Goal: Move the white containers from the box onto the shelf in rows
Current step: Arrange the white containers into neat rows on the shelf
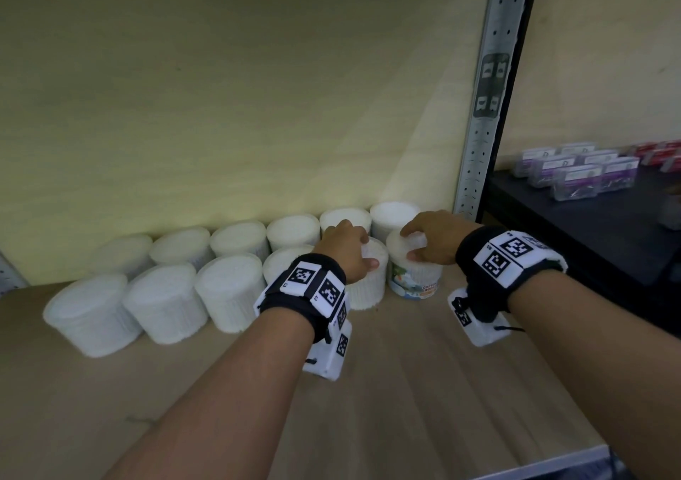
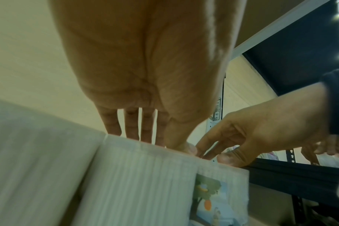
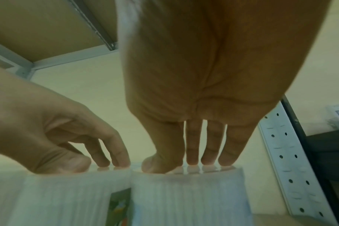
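Note:
Two rows of white ribbed containers stand on the wooden shelf [image 1: 405, 387], a back row [image 1: 239, 238] against the wall and a front row [image 1: 162, 302]. My left hand [image 1: 363, 255] arches over the lid of a plain white container [image 1: 365, 291] in the front row, fingertips on top and thumb at the near rim [image 2: 176, 143]. Beside it, my right hand [image 1: 414, 245] grips the lid of a container with a colourful label [image 1: 416, 277] the same way [image 3: 184, 166]. Both containers stand upright, touching each other. No box is in view.
A perforated grey upright post [image 1: 482, 140] bounds the shelf just right of the labelled container. Beyond it a dark shelf [image 1: 552, 229] carries purple packets [image 1: 578, 174]. Bare wood lies in front of the rows. The yellowish back wall [image 1: 221, 111] is close behind.

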Available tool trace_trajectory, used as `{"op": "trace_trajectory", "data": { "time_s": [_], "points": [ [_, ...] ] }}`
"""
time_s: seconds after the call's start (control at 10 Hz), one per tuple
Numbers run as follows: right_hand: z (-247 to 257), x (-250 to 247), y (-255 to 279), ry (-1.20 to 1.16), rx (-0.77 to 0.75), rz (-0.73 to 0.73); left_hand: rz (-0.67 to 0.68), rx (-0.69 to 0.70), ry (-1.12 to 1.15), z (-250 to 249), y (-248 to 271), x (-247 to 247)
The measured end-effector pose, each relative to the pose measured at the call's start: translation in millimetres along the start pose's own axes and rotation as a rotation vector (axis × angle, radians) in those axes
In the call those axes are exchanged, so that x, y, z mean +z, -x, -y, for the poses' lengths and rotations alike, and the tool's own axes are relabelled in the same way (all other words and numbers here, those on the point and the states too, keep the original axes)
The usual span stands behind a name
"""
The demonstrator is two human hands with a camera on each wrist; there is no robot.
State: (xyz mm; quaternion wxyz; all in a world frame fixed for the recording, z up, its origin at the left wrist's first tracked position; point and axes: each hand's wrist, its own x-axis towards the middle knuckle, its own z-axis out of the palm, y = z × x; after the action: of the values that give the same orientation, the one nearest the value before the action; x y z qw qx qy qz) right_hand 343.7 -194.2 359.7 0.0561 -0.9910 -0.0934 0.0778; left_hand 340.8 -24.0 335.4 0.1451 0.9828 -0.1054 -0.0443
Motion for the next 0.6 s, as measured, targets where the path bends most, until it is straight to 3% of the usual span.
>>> {"op": "trace_trajectory", "data": {
  "time_s": [0.6],
  "points": [
    [-6.1, 1.7, -3.1, -0.041, -0.016, -0.015, 0.053, 0.039, 0.028, -2.5, 2.3, -4.5]
  ]
}}
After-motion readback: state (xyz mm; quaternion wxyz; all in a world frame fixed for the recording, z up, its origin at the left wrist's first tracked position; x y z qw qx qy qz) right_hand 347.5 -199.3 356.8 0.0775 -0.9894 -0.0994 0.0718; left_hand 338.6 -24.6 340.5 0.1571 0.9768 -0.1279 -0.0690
